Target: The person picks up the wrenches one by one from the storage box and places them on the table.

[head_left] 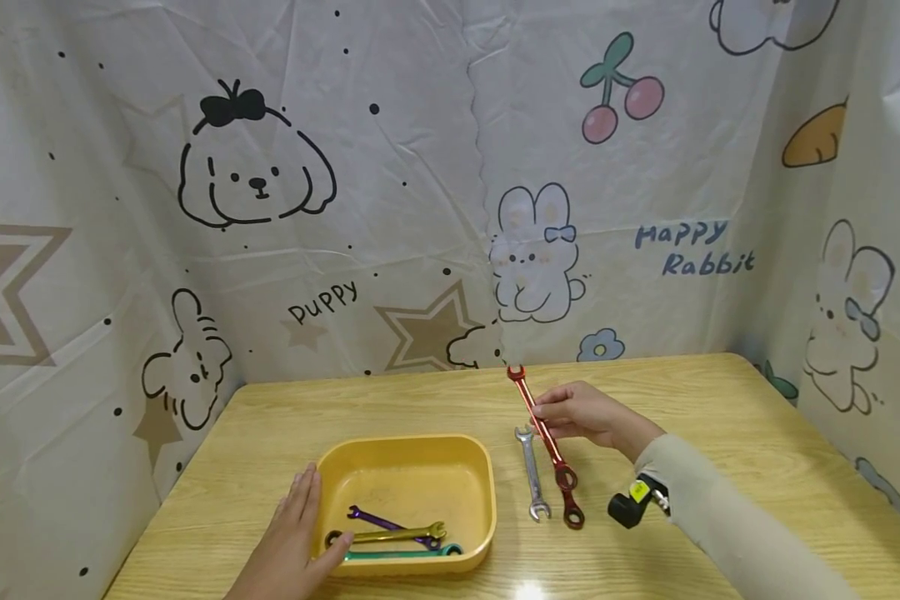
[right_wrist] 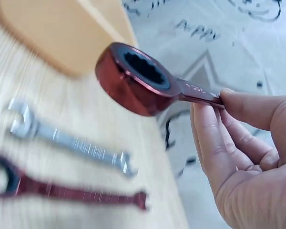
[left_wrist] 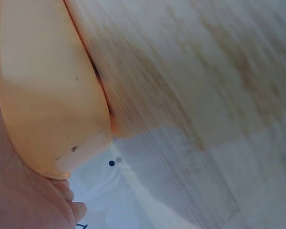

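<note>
My right hand (head_left: 581, 414) pinches a red ratcheting wrench (right_wrist: 138, 78) between thumb and fingers. In the head view it slants over the table, its ring end nearer me and its open end away. Below it, a second red ratcheting wrench (right_wrist: 76, 191) lies on the table, partly hidden by the held one in the head view. A silver open-end wrench (head_left: 531, 475) lies just left of these. My left hand (head_left: 288, 533) rests along the left rim of a yellow plastic basin (head_left: 405, 440), fingers straight and thumb over the front rim.
Inside the basin lie a purple wrench (head_left: 375, 518), a gold wrench (head_left: 393, 535) and a green wrench (head_left: 397, 554), partly crossing. The wooden table (head_left: 270, 417) backs onto a printed curtain (head_left: 390, 167) that also rises at both sides.
</note>
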The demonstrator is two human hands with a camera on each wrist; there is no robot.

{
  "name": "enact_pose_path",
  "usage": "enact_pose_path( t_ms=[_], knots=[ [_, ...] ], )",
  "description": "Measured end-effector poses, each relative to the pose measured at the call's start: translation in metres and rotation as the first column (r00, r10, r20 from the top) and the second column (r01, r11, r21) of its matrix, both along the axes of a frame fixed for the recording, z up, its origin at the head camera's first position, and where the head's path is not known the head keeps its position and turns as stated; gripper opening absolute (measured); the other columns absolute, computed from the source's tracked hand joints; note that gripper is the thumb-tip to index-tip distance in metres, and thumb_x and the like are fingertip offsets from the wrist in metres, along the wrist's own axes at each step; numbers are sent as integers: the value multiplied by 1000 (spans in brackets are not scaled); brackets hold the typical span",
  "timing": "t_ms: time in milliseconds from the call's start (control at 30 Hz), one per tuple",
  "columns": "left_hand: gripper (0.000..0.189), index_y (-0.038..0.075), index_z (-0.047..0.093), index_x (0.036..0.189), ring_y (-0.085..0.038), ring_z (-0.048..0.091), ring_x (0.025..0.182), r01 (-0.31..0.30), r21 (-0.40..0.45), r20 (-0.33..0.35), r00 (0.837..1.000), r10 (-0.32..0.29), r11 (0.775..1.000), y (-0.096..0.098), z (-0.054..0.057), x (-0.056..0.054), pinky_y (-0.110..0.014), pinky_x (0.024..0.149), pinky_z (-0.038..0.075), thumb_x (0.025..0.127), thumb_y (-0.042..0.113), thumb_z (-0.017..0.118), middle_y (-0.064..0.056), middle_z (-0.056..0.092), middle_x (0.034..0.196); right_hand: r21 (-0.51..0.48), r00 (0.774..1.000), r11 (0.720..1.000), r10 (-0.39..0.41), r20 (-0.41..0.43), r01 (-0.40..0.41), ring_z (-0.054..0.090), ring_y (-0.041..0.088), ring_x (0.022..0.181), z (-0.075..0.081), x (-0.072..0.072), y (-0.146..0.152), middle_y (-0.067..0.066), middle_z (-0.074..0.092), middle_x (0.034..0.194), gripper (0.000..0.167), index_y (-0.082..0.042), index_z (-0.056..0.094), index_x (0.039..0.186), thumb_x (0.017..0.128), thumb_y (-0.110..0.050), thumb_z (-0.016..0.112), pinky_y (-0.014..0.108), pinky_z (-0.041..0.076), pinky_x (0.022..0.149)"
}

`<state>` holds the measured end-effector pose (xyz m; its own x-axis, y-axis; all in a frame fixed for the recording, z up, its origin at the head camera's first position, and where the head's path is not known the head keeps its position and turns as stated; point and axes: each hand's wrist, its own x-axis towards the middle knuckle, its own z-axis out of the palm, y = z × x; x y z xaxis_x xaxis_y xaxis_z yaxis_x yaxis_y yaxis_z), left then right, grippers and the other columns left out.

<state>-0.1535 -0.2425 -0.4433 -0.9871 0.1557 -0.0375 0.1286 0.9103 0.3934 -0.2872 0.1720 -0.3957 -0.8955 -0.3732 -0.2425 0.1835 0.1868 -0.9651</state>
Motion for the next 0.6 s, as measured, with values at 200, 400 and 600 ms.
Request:
enact_pose_path(
  t_ms=[200, 400, 600],
  knots=[
    [99, -7, 10, 150, -44, 4, 144, 5, 0, -22, 1000, -5, 1000, -1, -1, 1, -64, 112, 9, 91, 63, 47, -24, 1, 158, 24, 997, 997, -75, 16, 75, 65, 9, 76, -20, 7, 30, 3, 66, 88, 24, 8, 61, 109, 94, -10, 60, 24, 57, 68],
    [98, -8, 12, 150, -44, 6, 144, 9, 8, -59, 998, -8, 1000, 0, -1, 2, -64, 111, 11, 91, 61, 50, -25, 5, 158, 50, 991, 991, -129, 24, 128, 62, 7, 71, -39, 17, 42, 1, 64, 83, 29, 14, 57, 112, 93, -8, 61, 25, 57, 67],
    [99, -8, 12, 150, -44, 6, 144, 6, 8, -55, 998, -5, 1000, 1, 1, 3, -63, 111, 11, 91, 61, 50, -24, 5, 158, 121, 981, 975, -193, 30, 188, 60, 7, 64, -49, 23, 46, 3, 62, 81, 24, 12, 59, 108, 91, -5, 62, 24, 57, 61]
  ],
)
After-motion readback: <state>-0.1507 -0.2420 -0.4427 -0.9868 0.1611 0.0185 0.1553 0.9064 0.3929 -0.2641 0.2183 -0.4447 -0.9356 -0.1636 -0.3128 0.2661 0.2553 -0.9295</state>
